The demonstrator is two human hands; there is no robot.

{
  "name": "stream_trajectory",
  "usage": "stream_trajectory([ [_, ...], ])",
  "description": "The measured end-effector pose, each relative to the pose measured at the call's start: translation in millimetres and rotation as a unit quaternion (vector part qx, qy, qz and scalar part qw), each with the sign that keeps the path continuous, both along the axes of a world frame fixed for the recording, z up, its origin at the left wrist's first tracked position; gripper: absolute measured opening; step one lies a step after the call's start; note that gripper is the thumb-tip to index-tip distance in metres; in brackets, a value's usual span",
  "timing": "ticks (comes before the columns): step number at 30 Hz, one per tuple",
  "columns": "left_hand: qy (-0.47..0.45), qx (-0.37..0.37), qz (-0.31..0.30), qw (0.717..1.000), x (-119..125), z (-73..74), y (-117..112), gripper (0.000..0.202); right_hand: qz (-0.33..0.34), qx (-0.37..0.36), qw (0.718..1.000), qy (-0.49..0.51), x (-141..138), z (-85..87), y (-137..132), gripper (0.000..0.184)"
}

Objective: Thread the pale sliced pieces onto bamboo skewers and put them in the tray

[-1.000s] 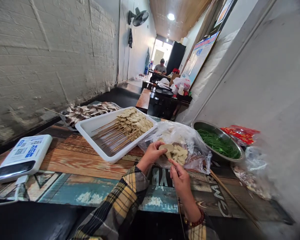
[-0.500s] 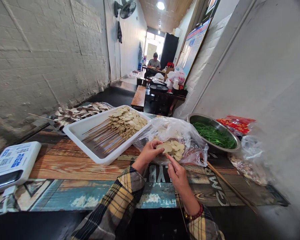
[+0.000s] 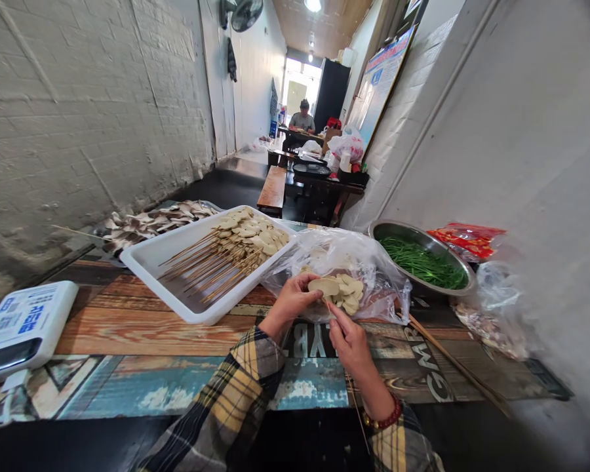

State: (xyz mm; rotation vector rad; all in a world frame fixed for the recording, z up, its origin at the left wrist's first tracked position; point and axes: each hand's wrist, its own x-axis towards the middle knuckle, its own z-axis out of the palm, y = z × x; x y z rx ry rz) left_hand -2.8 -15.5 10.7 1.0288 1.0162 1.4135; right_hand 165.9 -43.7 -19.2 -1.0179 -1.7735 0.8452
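My left hand (image 3: 297, 296) is closed on a pale oval slice of food (image 3: 324, 286), pinched between thumb and fingers. In my right hand (image 3: 350, 341) is a thin wooden skewer (image 3: 358, 413). Its upper end is at the slice's lower edge, and its long end hangs below my wrist. I cannot tell whether the tip is inside the slice. Just behind my hands, more pale slices (image 3: 350, 292) lie in a clear plastic bag (image 3: 388, 288). To the left, a white tray (image 3: 172, 303) holds many skewers loaded with similar slices (image 3: 255, 233).
Several bare skewers (image 3: 452, 360) lie right of the bag. A metal bowl (image 3: 465, 292) of green stalks stands by red packaging (image 3: 467, 239). Dark-edged pieces (image 3: 152, 223) lie behind the tray. A white boxy device (image 3: 29, 321) sits left. Far back, a person (image 3: 302, 119) sits at a table.
The view has shifted slightly. My hands, the slice and the skewer keep nearly the same position against each other.
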Motion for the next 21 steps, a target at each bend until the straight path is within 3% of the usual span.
stream_trajectory([
  [21,0.071,0.025,0.011,0.997,-0.5,-3.9,2.7,0.024,-0.010,-0.009,1.000,0.005,-0.3,3.1,0.6,0.037],
])
